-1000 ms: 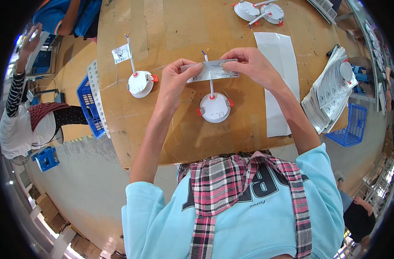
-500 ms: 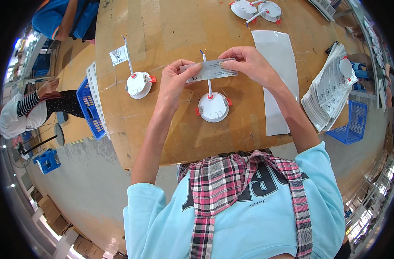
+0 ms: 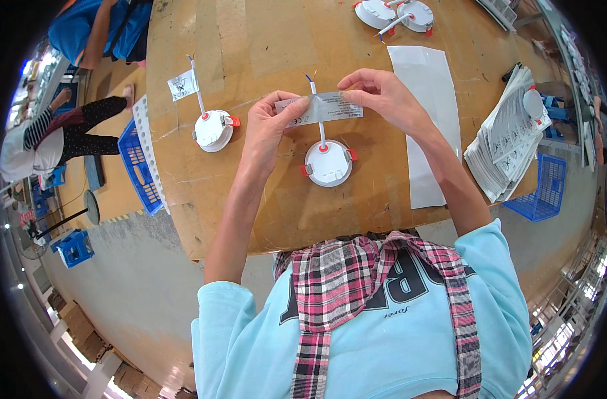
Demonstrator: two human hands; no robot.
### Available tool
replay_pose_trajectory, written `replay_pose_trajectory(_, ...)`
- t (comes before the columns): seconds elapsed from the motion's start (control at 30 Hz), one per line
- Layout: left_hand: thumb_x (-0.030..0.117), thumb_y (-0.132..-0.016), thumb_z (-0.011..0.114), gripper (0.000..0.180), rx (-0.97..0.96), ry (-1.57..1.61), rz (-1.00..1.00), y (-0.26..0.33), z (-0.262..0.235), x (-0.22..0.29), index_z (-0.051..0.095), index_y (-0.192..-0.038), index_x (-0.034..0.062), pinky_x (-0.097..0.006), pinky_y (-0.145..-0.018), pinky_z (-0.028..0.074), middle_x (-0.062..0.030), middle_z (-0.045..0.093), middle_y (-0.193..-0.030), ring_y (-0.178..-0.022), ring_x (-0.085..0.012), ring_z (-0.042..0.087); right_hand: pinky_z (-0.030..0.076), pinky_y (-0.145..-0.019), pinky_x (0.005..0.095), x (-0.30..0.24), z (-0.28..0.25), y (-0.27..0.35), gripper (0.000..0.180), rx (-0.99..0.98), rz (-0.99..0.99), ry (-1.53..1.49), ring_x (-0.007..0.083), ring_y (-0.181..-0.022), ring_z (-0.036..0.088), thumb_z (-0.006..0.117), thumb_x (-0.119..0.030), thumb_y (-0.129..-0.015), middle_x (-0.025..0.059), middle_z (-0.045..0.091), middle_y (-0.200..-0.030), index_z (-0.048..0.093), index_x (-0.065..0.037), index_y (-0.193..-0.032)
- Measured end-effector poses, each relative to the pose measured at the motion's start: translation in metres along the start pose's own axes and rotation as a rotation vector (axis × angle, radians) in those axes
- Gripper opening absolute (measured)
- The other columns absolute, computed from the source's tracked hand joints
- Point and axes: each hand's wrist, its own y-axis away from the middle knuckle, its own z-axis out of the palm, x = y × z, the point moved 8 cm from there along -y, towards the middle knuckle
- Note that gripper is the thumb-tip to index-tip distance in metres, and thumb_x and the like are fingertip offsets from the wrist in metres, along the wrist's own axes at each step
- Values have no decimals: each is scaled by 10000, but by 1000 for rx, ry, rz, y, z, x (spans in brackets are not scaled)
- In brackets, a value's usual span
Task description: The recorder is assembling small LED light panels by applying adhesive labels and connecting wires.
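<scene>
Cardboard-covered table (image 3: 263, 213) is seen bearing several round white lamps. One lamp (image 3: 212, 130) on the left already carries a tag on its wire, so that piece is judged done; two more (image 3: 395, 13) lie at the far edge. A stack of printed sheets (image 3: 506, 143) waits at the right. The lamp in hand (image 3: 328, 163) lies below the hands, its label (image 3: 320, 108) held across the wire, not yet wrapped. Left hand (image 3: 267, 126) and right hand (image 3: 380, 96) are each pinched narrowly on a label end.
</scene>
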Motion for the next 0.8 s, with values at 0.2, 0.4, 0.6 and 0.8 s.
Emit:
replay_pose_trajectory(0.2, 156, -877, 659, 124, -10, 53, 18, 1, 3, 0, 640, -917, 41, -231, -730, 466, 1, 643, -849, -783, -61, 585, 447, -690, 257, 4, -8, -3, 317, -13, 67, 50, 109, -772, 579, 599, -281, -887, 60, 645, -817, 628, -1, -1032)
replay_pose_trajectory(0.4, 156, -880, 657, 129, -29, 98, 5, 1, 8, -2, 638, -921, 35, -230, -729, 472, -12, 647, -863, -794, -65, 589, 448, -632, 252, -17, -16, -1, 338, 96, -35, 131, 121, -725, 568, 625, -330, -863, 48, 637, -802, 655, -10, -966)
replay_pose_trajectory(0.6, 141, -901, 623, 140, -113, 116, 34, 1, 20, 2, 624, -951, 11, -239, -747, 490, -37, 646, -912, -811, -82, 602, 420, -604, 236, -30, 23, -18, 282, -194, -37, 240, 91, -710, 557, 693, -295, -828, 18, 615, -764, 647, -18, -863)
replay_pose_trajectory(0.8, 217, -835, 701, 413, 276, -180, 246, 15, 1, 23, 511, -1116, -19, -293, -770, 495, -102, 630, -948, -886, -162, 609, 412, -576, 270, -14, 14, -20, 355, -82, -8, 110, 116, -658, 542, 719, -335, -766, 57, 608, -692, 663, 15, -776)
